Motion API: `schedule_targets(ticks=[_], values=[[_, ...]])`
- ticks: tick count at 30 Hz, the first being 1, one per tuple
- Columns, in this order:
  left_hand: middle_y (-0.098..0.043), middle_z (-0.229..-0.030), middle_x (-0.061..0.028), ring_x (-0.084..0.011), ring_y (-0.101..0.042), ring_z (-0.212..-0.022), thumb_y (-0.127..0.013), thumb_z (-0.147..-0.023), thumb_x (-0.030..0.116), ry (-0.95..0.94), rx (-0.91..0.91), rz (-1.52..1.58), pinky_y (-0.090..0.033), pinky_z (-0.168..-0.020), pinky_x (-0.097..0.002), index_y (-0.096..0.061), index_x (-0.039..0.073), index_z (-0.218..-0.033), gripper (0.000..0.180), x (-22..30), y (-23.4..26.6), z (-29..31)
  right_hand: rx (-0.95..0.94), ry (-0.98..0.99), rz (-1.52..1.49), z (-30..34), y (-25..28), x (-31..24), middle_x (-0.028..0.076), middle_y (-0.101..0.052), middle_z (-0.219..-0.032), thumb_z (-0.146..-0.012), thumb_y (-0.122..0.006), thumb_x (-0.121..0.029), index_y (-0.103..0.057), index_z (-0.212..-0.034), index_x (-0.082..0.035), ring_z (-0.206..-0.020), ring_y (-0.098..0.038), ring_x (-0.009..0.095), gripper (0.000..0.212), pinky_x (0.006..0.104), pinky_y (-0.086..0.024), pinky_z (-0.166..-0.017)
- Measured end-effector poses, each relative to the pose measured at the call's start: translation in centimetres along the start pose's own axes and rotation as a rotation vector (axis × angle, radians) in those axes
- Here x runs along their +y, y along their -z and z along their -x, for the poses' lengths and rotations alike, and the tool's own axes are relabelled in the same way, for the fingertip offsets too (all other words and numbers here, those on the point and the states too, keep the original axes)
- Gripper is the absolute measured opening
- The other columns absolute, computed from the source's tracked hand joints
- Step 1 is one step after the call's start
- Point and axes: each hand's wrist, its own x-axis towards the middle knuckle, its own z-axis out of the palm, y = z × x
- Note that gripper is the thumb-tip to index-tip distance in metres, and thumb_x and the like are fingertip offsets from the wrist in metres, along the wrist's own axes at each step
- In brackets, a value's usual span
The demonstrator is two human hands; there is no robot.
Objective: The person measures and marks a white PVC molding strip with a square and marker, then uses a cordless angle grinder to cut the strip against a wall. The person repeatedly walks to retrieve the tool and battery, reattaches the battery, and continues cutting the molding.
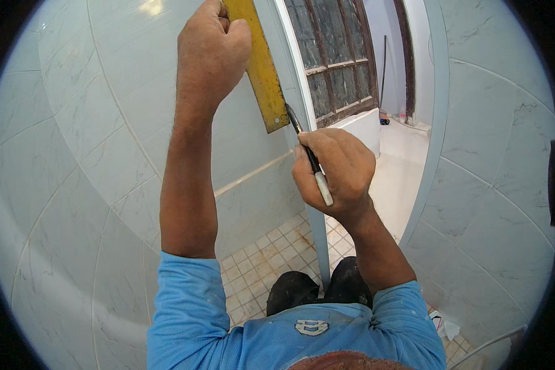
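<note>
My left hand, raised at the upper middle, is closed around a yellow flat bar with worn, dark-stained edges and a rivet near its lower end. The bar lies slanted along a pale blue-grey panel, close to the panel's upright edge. In my right hand is a slim pen, black with a whitish rear end, pinched between thumb and fingers. Its dark tip points up and meets the bar's right edge, just above the bar's lower corner. The top of the bar runs out of view.
Grey marbled tiles cover the walls at left and right. Beyond the panel's edge, an opening shows a dark-framed glazed door and a pale floor. Small square tiles lie underfoot. A hose runs at the lower right.
</note>
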Motion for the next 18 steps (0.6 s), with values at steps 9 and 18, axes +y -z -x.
schedule_targets(ticks=[9, 18], values=[[-0.076, -0.102, -0.0304, -0.0314, -0.08, -0.085, -0.055, -0.104, 0.017, -0.021, -0.002, -0.02, -0.069, -0.074, -0.0451, -0.059, -0.012, -0.125, 0.036, -0.5, 0.1, 0.1, -0.035, -0.002, 0.038, 0.6, 0.3, -0.6, 0.013, -0.072, -0.081, -0.076, -0.076, 0.001, -0.071, -0.098, 0.003, -0.07, -0.072, 0.023, 0.022, 0.0351, -0.056, -0.06], [-0.075, -0.1, -0.0251, -0.0232, -0.076, -0.084, -0.056, -0.107, 0.021, 0.026, 0.048, 0.284, -0.062, -0.07, -0.0379, -0.059, -0.01, -0.126, 0.036, -1.2, 4.2, 4.0, 0.125, -0.151, -0.043, 3.5, 4.6, -1.7, 0.017, -0.075, -0.089, -0.086, -0.072, 0.002, -0.068, -0.112, 0.006, -0.071, -0.071, 0.024, 0.027, 0.0361, -0.057, -0.063]])
